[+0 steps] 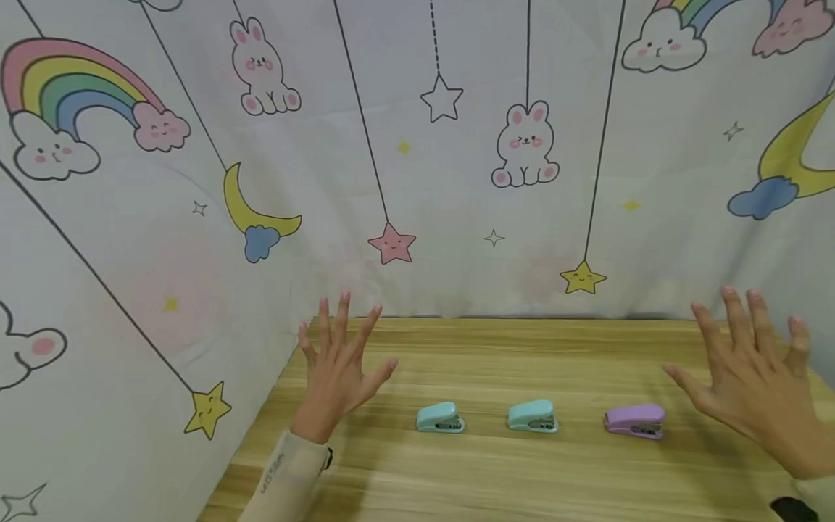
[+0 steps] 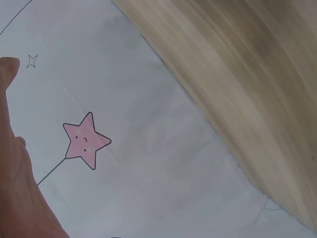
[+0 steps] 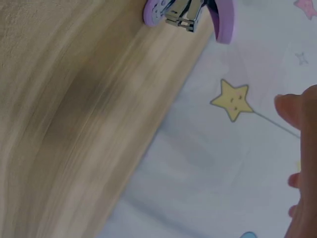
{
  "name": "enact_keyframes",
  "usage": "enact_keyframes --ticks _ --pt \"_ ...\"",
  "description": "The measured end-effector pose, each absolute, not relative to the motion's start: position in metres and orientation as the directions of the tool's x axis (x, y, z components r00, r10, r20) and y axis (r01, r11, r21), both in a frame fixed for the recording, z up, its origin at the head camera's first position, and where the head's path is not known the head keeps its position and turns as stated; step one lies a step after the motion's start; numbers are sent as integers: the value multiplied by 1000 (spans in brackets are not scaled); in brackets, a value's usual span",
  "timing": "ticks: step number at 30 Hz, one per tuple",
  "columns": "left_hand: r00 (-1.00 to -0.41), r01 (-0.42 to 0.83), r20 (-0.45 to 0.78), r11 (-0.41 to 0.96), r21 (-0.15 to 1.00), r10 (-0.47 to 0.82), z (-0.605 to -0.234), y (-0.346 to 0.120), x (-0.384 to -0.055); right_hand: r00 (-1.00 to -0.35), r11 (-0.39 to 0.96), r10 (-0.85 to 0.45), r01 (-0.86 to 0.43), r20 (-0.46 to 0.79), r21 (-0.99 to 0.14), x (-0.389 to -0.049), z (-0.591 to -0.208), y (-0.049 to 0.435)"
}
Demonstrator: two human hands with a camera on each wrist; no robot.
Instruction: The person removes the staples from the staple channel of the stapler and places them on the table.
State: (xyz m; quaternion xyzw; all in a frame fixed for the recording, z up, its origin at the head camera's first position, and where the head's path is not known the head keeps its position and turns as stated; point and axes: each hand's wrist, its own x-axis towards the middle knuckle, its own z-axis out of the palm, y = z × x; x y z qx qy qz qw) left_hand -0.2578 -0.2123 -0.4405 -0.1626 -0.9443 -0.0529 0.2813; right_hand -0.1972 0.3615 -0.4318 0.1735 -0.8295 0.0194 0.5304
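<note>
Three small staplers lie in a row on the wooden table in the head view. The leftmost stapler [image 1: 438, 417] is mint green, the middle stapler [image 1: 531, 416] is the same colour, and the rightmost stapler [image 1: 635, 421] is purple. My left hand [image 1: 341, 370] is raised to the left of the row, fingers spread, holding nothing. To the right of the purple stapler, my right hand [image 1: 757, 377] is likewise raised with spread fingers and holds nothing. At the top of the right wrist view, the purple stapler [image 3: 225, 20] shows its front end, its top arm apart from its base.
The wood-grain table [image 1: 496, 478] meets a white curtain [image 1: 457, 188] at its back and left edges. Printed rabbits, stars, moons and rainbows cover the cloth. A pale sleeve [image 1: 280, 471] covers my left forearm.
</note>
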Motion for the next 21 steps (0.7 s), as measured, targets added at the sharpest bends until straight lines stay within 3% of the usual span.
enact_keyframes --ticks 3,8,11,13,16,21 --pt "-779 352 557 936 12 286 -444 -212 -258 -461 945 -250 -309 851 110 -193 -434 364" --pt "-784 376 549 925 49 290 -449 -212 -254 -761 961 -171 -268 626 -64 -183 -439 368" --pt "-811 400 509 908 124 288 -451 -211 -250 -875 947 -163 -269 456 -177 -180 -444 365" --pt "-830 430 473 879 208 294 -452 -208 -247 -903 928 -202 -300 379 -221 -179 -451 362" --pt "-834 489 444 811 322 327 -455 -200 -241 -891 892 -307 -392 334 -227 -176 -466 359" --pt "-810 558 425 754 347 404 -458 -179 -233 -820 821 -412 -523 397 -230 -178 -488 355"
